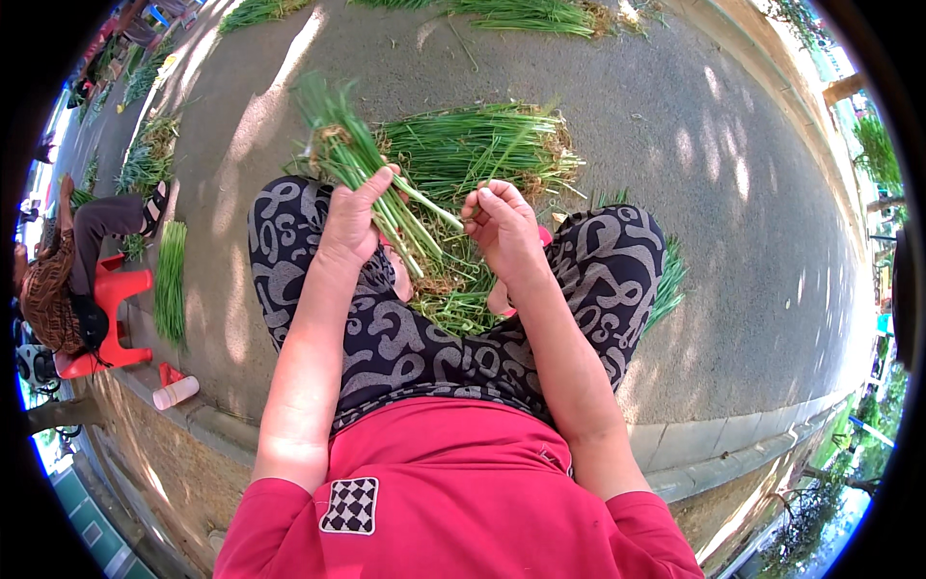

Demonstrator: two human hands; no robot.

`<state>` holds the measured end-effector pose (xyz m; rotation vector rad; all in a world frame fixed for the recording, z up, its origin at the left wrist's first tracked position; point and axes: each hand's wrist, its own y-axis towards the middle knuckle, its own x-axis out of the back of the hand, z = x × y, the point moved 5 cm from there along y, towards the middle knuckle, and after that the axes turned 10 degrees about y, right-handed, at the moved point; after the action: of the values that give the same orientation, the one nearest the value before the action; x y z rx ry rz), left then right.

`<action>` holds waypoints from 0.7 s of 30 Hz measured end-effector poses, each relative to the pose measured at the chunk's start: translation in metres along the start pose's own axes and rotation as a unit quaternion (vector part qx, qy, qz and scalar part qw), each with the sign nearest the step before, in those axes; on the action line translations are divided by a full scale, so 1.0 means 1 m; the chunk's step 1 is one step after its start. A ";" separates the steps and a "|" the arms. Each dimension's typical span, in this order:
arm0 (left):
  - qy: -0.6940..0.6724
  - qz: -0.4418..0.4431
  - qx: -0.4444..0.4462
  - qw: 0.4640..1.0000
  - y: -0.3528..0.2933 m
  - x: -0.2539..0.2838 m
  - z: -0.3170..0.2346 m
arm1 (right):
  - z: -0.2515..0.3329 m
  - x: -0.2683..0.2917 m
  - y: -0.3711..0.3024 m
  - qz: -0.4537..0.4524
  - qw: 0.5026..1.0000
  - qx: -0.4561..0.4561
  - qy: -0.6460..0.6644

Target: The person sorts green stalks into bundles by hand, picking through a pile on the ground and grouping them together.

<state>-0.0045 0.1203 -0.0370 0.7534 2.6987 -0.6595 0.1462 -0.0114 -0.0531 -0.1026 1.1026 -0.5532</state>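
Stalks (359, 154), slender, green and pale-ended, clasped in the left hand (355, 220), reach toward the pinched right hand (505, 224), its hold unclear.

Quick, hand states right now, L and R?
Left hand: closed, holding a bunch of green stalks.
Right hand: closed in a pinch near the bunch; can't tell if it grips a strand.

Bunch of green stalks (362, 161): held up aslant, loosely fanned. Green tops point away to the upper left, blurred; pale, slender stems run to the lower right, ends uneven. Brown strands noted among the green.
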 end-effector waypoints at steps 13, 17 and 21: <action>-0.026 0.018 -0.025 0.999 0.002 0.000 -0.003 | -0.006 0.035 0.003 -0.014 0.678 0.173 -0.715; 0.051 0.036 0.013 0.998 -0.005 -0.007 0.005 | 0.004 -0.001 0.006 0.032 0.923 0.024 -0.382; 0.064 0.098 0.056 0.992 -0.010 -0.020 0.014 | -0.001 -0.026 -0.004 0.126 0.912 0.021 -0.390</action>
<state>0.0086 0.0975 -0.0387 1.1096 2.6691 -0.7420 0.1348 -0.0028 -0.0310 -0.1273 0.3104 -0.2539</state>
